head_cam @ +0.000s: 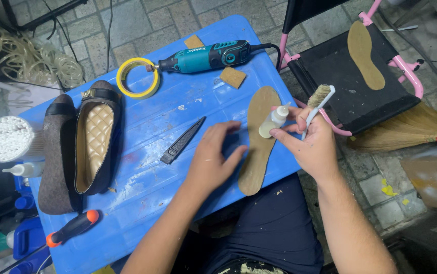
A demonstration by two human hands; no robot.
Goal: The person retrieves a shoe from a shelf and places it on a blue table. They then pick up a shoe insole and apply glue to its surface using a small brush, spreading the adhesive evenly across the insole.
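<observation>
Tan insole (259,142) lies lengthwise on the blue tabletop (142,167), near its R edge. R hand (312,144) comes in from the R, wrist bent, pinching a small white glue bottle (273,122) w/ nozzle up over the insole, plus a white-handled brush (320,101) tucked between fingers. L hand (213,160) hovers palm-down just beside the insole, fingers loosely curled, holding nothing.

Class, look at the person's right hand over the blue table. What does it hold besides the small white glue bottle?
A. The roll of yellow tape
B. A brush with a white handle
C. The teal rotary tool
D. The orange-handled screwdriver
B. The right hand grips a small glue bottle over the tan insole, and a white-handled brush sticks up from the same hand; the rotary tool, tape roll and screwdriver lie apart on the table.
</observation>
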